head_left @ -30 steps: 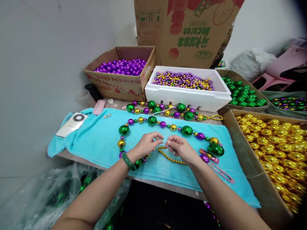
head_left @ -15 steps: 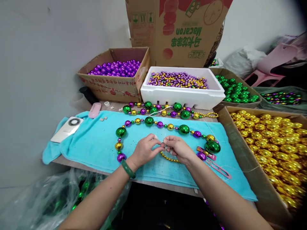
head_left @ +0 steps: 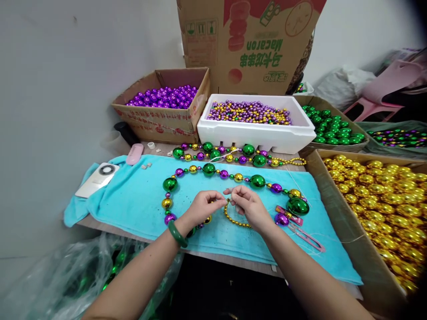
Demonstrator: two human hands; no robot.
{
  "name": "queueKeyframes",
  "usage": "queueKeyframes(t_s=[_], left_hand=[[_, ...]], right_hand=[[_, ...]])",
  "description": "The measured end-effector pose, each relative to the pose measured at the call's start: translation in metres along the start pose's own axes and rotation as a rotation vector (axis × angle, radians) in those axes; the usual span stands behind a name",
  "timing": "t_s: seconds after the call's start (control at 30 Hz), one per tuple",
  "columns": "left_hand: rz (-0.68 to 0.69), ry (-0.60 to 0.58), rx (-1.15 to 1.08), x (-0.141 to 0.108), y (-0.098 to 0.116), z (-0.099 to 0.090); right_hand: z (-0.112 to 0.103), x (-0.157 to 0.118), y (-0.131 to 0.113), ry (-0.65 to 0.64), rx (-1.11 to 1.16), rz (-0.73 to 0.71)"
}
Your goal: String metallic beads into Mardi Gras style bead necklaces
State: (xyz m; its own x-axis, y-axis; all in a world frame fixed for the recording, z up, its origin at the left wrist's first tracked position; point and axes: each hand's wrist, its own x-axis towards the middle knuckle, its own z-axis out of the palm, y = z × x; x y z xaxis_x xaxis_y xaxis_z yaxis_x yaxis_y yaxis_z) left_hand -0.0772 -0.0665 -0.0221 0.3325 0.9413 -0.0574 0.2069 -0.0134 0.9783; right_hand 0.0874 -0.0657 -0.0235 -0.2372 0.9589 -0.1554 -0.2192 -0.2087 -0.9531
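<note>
A necklace of green, purple and gold beads curves over a turquoise towel. Its strand of small gold beads leads up to my fingertips. My left hand, with a green bangle at the wrist, pinches thumb and forefinger at the upper end of that gold strand. Just right of it, my right hand has its fingers curled together; what they hold is too small to make out. Pink thread snips lie by my right forearm, close to a purple bead and a small pink packet.
Behind the towel lies another bead necklace. Boxes hold purple beads, small mixed beads, green beads and gold beads. At left are a white device and a pink case.
The view has shifted slightly. My right fingers have lifted and curled more, while my left fingers have straightened into a pinch. White thread seen between the hands earlier is hardly visible.
</note>
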Motion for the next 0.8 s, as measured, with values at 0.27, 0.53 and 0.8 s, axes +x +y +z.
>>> queueKeyframes(t_s=[0.27, 0.53, 0.8], left_hand=[[-0.135, -0.031, -0.286, 0.0017, 0.0052, -0.0028], [0.006, -0.013, -0.089, -0.0005, 0.0036, -0.0029], [0.174, 0.121, 0.309, -0.0040, 0.0017, 0.0026]], right_hand=[[-0.0029, 0.0012, 0.0033, -0.026, 0.114, 0.043], [0.0004, 0.0019, 0.0015, -0.033, 0.223, 0.159], [0.0041, 0.0014, 0.0012, 0.012, 0.149, 0.143]])
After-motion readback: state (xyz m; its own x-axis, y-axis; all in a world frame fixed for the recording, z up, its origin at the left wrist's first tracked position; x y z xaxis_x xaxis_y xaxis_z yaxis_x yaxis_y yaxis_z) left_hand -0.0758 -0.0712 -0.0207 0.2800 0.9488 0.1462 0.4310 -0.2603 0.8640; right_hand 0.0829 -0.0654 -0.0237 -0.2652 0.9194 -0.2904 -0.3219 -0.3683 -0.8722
